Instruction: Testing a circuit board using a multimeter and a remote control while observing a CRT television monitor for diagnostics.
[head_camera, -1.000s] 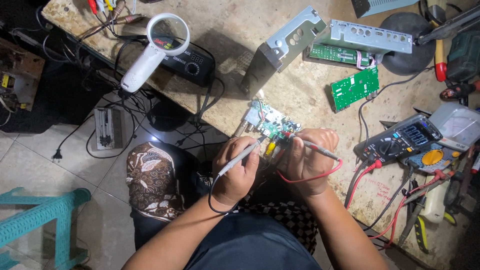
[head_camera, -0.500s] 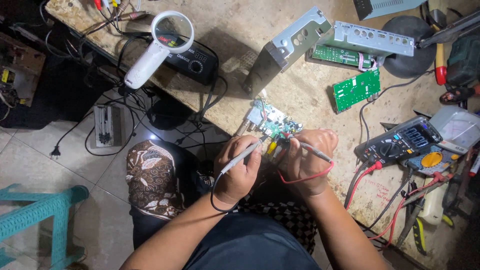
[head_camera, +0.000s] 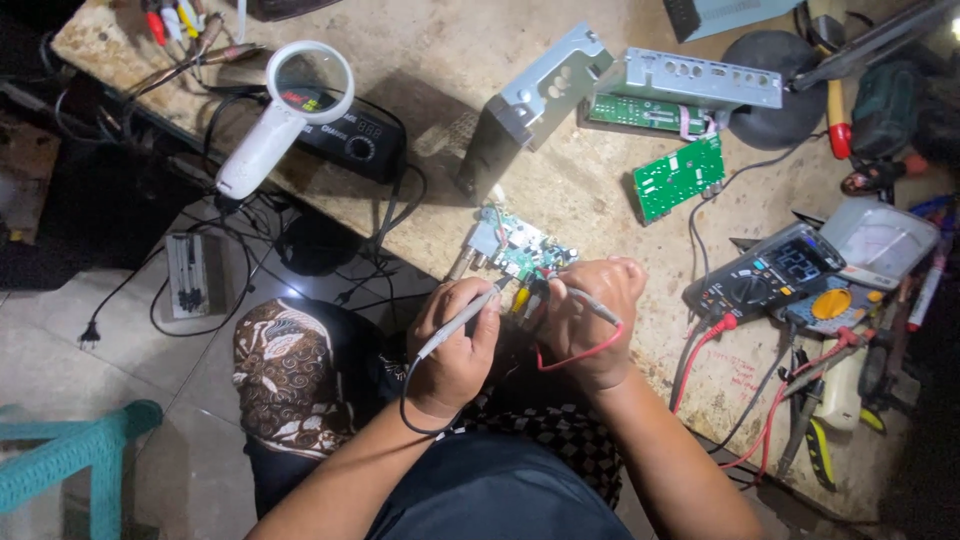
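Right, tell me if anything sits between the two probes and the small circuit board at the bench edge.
Nothing visible. The left hand and right hand each hold a probe, tips right at the small circuit board; only the person's own fingers partly hide the contact points.

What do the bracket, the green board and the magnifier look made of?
Bracket: looks like bare sheet metal, dull grey, with punched holes and folded edges. Green board: apparently circuit-board laminate with a glossy green coat and small pale markings. Magnifier: seems to be smooth white plastic, handle and ring, around a clear lens; glass or plastic, I cannot tell.
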